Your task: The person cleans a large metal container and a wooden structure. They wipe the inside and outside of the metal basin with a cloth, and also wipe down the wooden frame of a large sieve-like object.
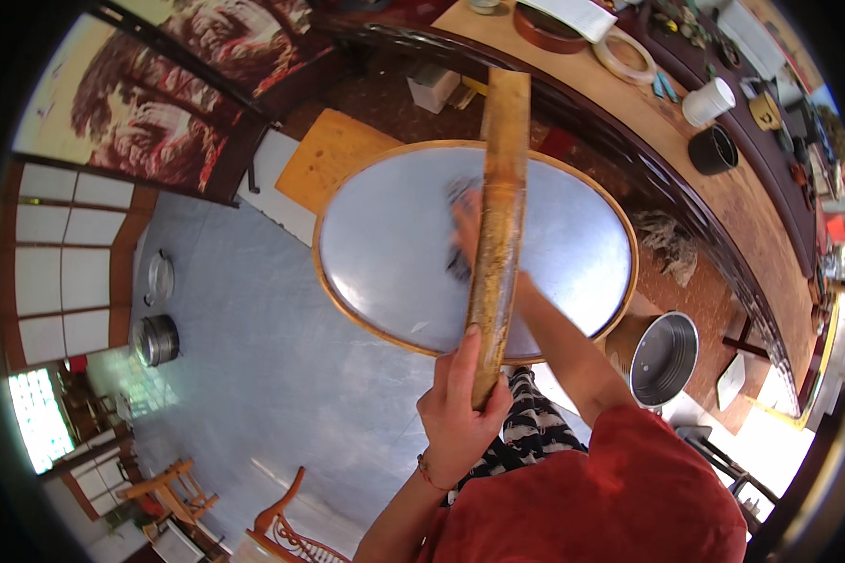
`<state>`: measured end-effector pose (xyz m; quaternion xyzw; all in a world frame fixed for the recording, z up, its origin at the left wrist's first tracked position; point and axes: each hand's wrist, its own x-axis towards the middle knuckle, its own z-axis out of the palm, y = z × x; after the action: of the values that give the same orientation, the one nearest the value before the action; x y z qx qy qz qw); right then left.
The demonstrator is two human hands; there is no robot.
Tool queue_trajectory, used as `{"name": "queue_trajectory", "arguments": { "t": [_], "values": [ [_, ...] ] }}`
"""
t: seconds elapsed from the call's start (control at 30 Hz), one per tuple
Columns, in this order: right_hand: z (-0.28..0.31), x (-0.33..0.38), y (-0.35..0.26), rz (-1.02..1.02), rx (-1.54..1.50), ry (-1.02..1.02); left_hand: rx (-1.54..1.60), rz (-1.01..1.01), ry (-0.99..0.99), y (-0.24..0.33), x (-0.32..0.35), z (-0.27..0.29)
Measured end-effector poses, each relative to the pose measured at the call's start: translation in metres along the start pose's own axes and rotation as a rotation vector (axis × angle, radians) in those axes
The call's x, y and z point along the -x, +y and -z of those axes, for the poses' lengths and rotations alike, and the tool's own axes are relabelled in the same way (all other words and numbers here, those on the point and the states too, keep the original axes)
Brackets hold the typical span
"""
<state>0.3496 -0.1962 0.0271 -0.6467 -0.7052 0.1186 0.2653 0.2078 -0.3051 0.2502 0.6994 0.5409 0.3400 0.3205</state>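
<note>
A long golden-brown length of bamboo (505, 220) slants upright before me, with a darker band near its middle. My left hand (462, 399) is closed round its lower end. Behind it, my right hand (467, 225) is blurred and partly hidden, and grips a dark grey cloth (459, 265) against or close to the bamboo. Whether the cloth touches the bamboo cannot be made out. Beneath both lies an oval table (385, 244) with a shiny grey top and a light wooden rim.
A metal bucket (665, 361) stands right of the oval table. A long curved workbench (714, 202) holds a roll of tape (626, 58), a white cup (709, 101) and a black cup (714, 150). An orange board (333, 159) lies at the back left; a wooden chair (277, 511) stands near left.
</note>
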Motion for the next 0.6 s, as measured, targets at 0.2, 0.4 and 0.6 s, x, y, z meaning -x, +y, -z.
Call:
{"name": "queue_trajectory", "arguments": {
  "t": [0.2,0.4,0.6],
  "values": [
    [0.028,0.070,-0.005,0.304,-0.154,-0.292,0.047,-0.037,-0.022,-0.014,0.005,0.002],
    [-0.017,-0.062,0.032,0.000,0.291,0.242,0.042,-0.082,-0.063,-0.009,0.004,0.003],
    [-0.084,-0.063,-0.122,0.633,-0.049,-0.113,-0.061,-0.075,-0.077,-0.011,0.004,0.003]
  ]
}}
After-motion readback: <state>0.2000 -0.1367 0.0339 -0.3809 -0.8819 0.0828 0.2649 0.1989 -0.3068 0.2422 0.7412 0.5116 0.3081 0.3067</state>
